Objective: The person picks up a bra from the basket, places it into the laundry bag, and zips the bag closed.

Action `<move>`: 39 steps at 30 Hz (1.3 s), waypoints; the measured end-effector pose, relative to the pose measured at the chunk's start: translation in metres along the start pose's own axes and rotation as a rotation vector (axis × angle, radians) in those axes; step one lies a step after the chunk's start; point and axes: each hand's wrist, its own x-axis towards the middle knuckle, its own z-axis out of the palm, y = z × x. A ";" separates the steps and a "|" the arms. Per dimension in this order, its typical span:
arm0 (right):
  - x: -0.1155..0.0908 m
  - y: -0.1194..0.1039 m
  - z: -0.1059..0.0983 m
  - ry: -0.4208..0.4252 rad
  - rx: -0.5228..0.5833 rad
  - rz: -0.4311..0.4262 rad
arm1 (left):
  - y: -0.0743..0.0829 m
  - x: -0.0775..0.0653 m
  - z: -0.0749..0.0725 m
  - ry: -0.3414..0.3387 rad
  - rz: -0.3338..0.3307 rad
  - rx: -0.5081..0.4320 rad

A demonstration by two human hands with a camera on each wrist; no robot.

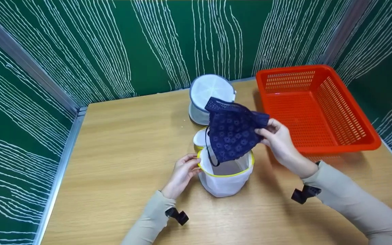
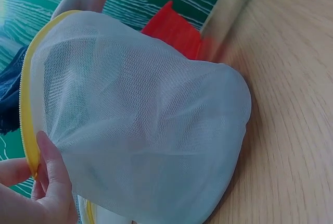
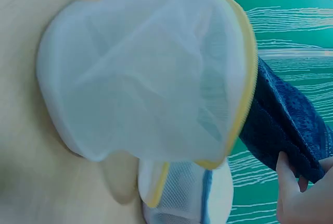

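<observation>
My right hand (image 1: 279, 141) pinches a navy lace bra (image 1: 231, 134) with a flower pattern, and a thin strap hangs from it. The bra hangs over the open mouth of a white mesh laundry bag (image 1: 225, 185) edged with a yellow zipper. With thumb and fingers, my left hand (image 1: 182, 173) grips the bag's rim at its left side. In the left wrist view the zipper edge (image 2: 27, 94) runs between thumb and fingers. The right wrist view shows the dark lace (image 3: 286, 125) just beyond the bag's mouth. The bag's lid flap (image 1: 200, 137) is folded back behind it.
Behind the bag stands another white mesh laundry bag (image 1: 213, 89) with grey-blue trim. A red plastic basket (image 1: 339, 149) with slotted sides sits at the right of the wooden table (image 1: 121, 163). Green panels with white streaks (image 1: 155, 44) border the table.
</observation>
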 end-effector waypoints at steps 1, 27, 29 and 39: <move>-0.001 0.004 -0.001 -0.007 0.001 -0.009 | 0.000 0.000 0.000 0.000 0.000 -0.004; -0.016 0.041 -0.016 -0.015 -0.455 -0.326 | 0.011 -0.002 -0.003 -0.015 0.014 -0.094; -0.016 0.041 -0.017 -0.032 -0.495 -0.346 | 0.012 -0.002 -0.002 -0.025 0.020 -0.101; -0.029 0.019 -0.001 -0.156 -0.702 -0.405 | 0.017 -0.005 0.004 -0.060 0.064 -0.065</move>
